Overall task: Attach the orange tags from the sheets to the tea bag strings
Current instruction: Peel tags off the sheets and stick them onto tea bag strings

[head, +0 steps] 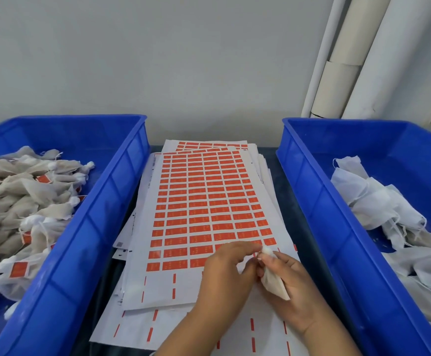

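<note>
— What are the hands doing?
— The right hand (290,286) is gripping a tea bag (273,283) over the near right corner of the top sheet (204,201) of orange tags (199,219). The left hand (224,276) is pinching at the bag's gathered top.
— And the bins?
— The left bin (101,214) is holding tagged bags, the right bin (319,201) untagged ones.

Head view: stack of tag sheets (204,201) lies on the dark table (284,173) between two blue bins; top sheet is a grid of orange tags, with the bottom rows already bare. Right hand (290,286) grips a tea bag (273,282) over the sheet's near right corner, and the left hand (224,273) has curled fingers meeting it at the bag's knotted top. Left bin (101,217) holds tagged tea bags; right bin (319,201) holds untagged ones.
</note>
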